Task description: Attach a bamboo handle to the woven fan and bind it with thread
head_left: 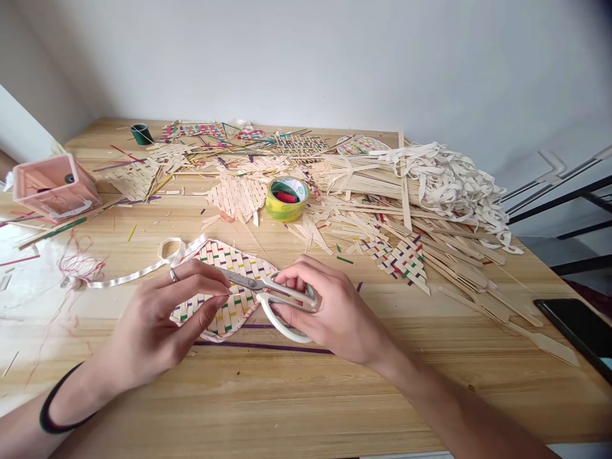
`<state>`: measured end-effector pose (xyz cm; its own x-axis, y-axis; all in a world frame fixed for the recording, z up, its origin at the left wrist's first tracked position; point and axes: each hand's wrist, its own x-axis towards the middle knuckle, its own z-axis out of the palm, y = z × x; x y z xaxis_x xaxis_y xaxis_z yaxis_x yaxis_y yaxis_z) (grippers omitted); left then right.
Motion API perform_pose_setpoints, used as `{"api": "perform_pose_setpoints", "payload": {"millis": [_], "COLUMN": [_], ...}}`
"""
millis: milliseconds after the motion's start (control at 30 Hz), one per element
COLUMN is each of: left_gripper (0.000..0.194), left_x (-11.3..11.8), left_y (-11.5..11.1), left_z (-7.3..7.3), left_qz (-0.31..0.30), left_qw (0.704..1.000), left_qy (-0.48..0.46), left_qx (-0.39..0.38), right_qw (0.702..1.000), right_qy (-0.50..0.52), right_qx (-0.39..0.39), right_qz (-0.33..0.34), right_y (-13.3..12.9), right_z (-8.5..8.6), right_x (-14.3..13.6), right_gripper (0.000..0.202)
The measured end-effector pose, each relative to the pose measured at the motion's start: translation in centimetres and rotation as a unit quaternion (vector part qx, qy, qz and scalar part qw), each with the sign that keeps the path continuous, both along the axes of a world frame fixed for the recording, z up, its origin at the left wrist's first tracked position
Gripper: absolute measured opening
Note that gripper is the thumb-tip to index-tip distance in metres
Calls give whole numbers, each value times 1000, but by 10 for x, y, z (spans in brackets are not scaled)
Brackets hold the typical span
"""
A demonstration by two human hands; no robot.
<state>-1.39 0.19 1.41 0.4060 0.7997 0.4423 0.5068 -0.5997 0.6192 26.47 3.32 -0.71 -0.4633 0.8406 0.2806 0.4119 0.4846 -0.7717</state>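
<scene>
My right hand (329,306) has its fingers through the white handles of a pair of scissors (251,282), whose blades point left. Thumb and fingertips of my left hand (176,312) are pinched together beside the blades; a thin pale line shows at the tips, too fine to name. Under both hands lies a woven bamboo panel (239,264) with green, purple and yellow strips and a pink-and-white bound edge. From its upper left corner a pale fabric tape (127,278) trails out leftward. The left hand covers part of the panel.
A roll of yellow tape (285,207) stands mid-table behind the panel. Woven pieces and loose bamboo strips (363,178) spread across the back, with a heap of white tape (459,185) at right. A pink box (55,188), tangled red thread (79,258) and a phone (578,328) lie around.
</scene>
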Motion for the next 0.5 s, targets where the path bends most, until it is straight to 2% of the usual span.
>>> {"api": "perform_pose_setpoints", "payload": {"millis": [233,500], "left_gripper": [20,24], "left_x": [-3,-5], "left_y": [-2,-2], "left_z": [3,5], "left_qz": [41,46], "left_qw": [994,992], "left_qy": [-65,-86], "left_qx": [-76,-85], "right_qw": [1000,998], "right_qy": [-5,-24], "right_qx": [2,43], "right_qz": [-4,-43], "right_y": [0,10], "right_z": [2,3], "right_x": [3,11], "right_gripper": [14,14]}}
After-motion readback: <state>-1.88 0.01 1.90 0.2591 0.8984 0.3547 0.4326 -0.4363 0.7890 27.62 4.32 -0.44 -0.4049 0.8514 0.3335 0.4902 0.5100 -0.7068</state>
